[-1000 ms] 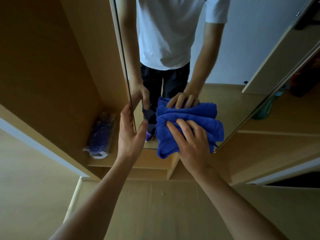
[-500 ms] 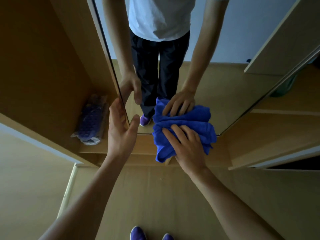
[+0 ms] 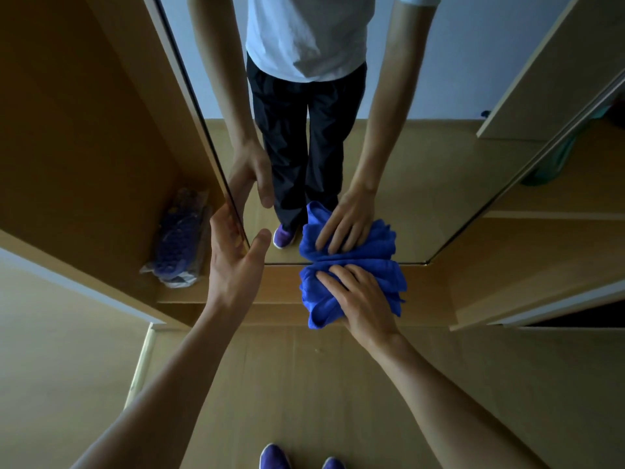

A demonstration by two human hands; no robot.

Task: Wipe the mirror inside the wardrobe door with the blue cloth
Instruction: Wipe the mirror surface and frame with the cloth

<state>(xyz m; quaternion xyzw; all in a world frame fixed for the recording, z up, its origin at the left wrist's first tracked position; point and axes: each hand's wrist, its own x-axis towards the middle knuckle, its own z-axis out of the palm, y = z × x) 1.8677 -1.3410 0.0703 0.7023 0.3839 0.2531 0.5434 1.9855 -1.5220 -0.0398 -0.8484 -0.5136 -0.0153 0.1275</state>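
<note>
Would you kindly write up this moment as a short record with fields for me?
left hand: straddles the door edge, thumb in front, off the glass
right hand: presses the cloth, fingers spread flat
cloth: blue, bunched, at the mirror's bottom edge
mirror: reflects the person, both hands and the cloth
bundle: plastic-wrapped, on the wardrobe floor left of the door
shoes: purple, at the frame's bottom
</note>
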